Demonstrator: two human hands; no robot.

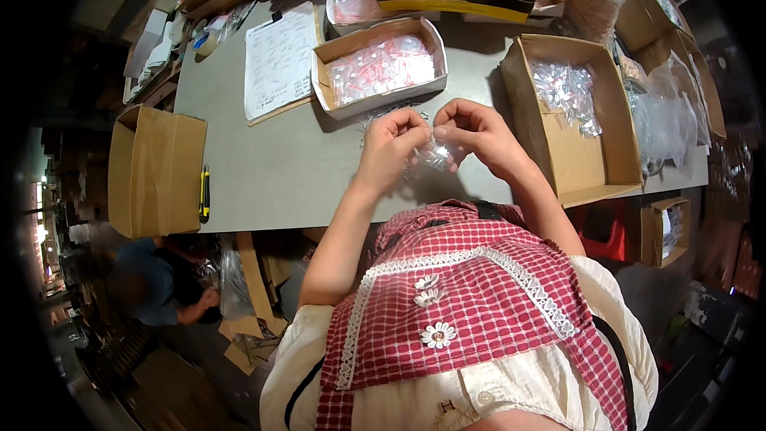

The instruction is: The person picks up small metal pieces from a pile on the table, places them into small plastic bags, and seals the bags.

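Clear plastic, a small bag, sits pinched between my left hand and right hand, just above the grey surface. Fingers of both hands are curled tight on it. A white box of similar bags lies just beyond; a brown box stands right.
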